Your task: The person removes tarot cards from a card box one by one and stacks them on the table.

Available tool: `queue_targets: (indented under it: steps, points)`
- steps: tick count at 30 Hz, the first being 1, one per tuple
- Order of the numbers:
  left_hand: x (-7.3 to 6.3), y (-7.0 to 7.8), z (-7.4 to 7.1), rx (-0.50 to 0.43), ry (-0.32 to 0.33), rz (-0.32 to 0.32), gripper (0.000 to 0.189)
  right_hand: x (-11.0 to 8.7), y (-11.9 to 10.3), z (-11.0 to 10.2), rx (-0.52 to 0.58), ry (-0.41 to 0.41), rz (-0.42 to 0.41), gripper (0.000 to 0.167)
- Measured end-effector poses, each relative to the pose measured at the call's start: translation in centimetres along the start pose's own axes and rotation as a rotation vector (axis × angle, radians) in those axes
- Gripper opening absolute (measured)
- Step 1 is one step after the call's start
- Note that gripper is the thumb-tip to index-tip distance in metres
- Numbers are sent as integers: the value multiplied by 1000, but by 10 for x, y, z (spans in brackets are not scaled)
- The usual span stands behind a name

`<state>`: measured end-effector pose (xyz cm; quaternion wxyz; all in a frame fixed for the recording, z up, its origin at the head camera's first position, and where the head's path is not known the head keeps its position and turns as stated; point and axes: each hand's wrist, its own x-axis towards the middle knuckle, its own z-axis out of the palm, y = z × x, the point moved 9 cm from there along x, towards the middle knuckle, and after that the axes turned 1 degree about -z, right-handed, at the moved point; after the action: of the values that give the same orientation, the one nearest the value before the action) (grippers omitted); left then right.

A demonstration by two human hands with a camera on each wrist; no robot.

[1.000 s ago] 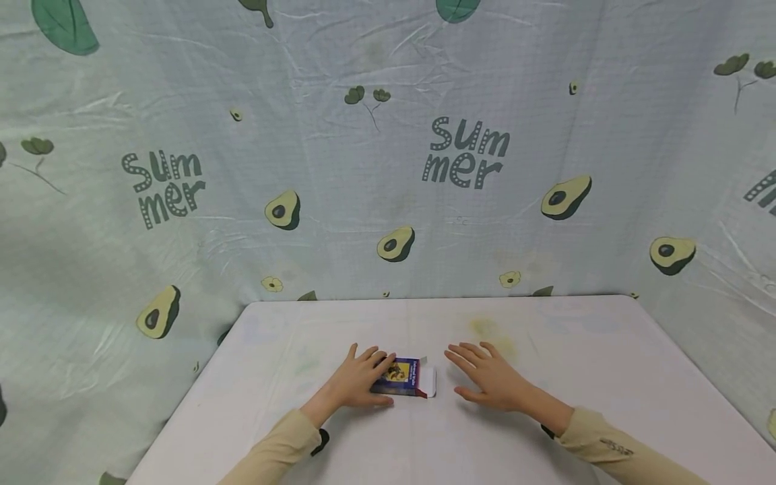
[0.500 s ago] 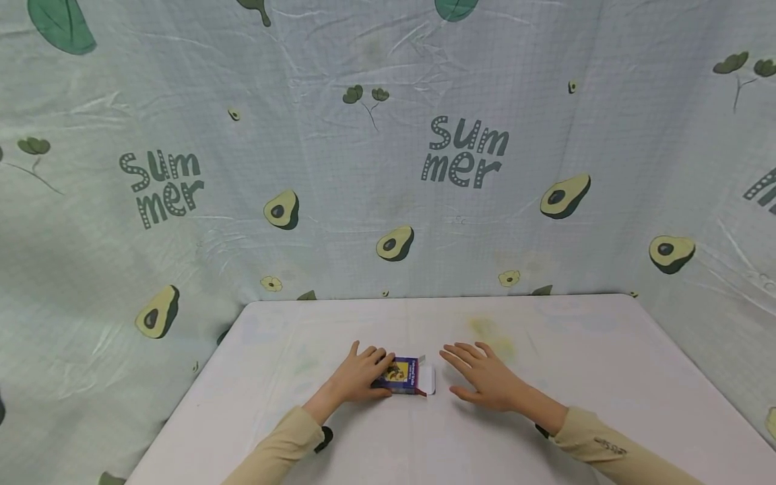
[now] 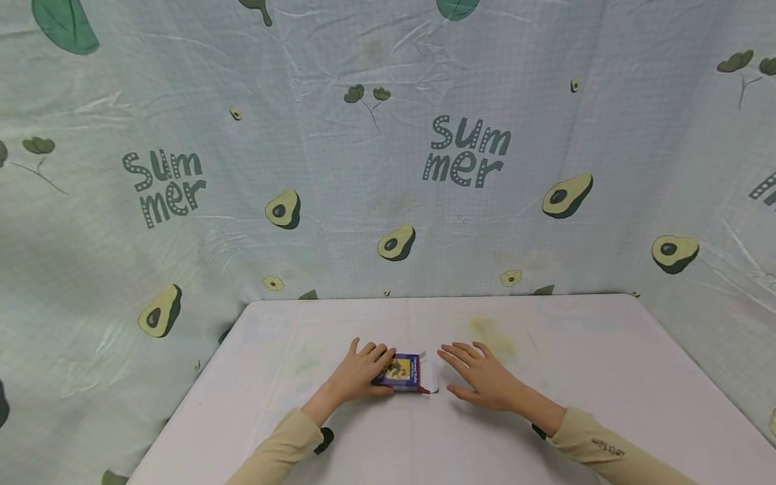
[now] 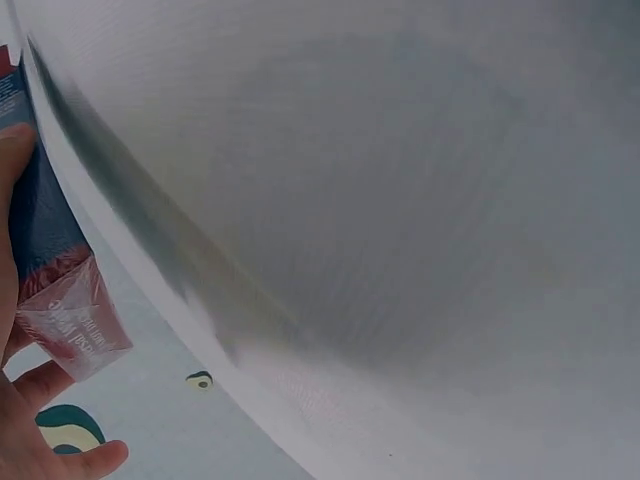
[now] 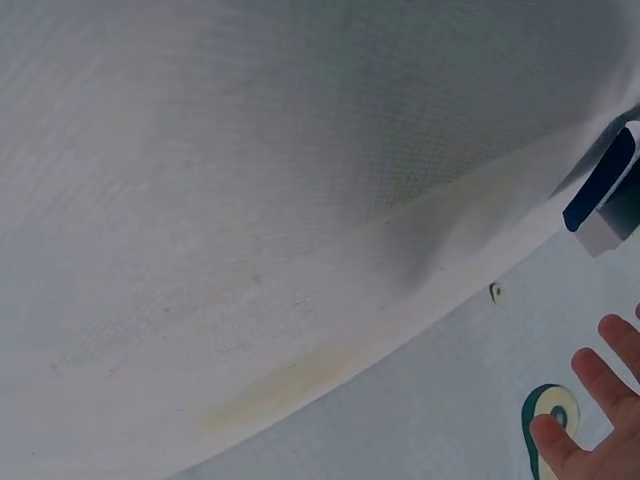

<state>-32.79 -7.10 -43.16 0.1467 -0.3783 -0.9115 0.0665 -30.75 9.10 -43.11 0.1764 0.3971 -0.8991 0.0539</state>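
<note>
A small blue-purple cardboard box [image 3: 403, 370] with a yellow picture lies near the middle of the table, its right end open and a pale flap sticking out. My left hand [image 3: 355, 373] grips its left part, thumb along the near side and fingers over the far side. In the left wrist view the thumb presses the blue side of the box [image 4: 48, 215], and red printing shows under clear film at one end. To the right of the flap, my right hand [image 3: 480, 378] hovers apart from the box with fingers spread. The right wrist view catches the dark flap [image 5: 602, 180] beyond the fingertips.
A white table [image 3: 533, 431] with faint yellowish stains [image 3: 492, 337] spreads under both hands. Behind it and along both sides hangs a pale curtain [image 3: 339, 162] printed with avocados and lettering.
The left fingers and thumb have closed a little further round the box, which has shifted very slightly. My right hand has drifted a little left toward the flap.
</note>
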Motion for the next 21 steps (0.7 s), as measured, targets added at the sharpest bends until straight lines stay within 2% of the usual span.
queue_targets:
  steps: [10, 21]
  points:
    - [-1, 2, -9, 6, 81, 6, 67, 3, -2, -9, 15, 33, 19, 56]
    - [-3, 3, -15, -4, 80, 4, 68, 5, -8, -20, 33, 93, -1, 51]
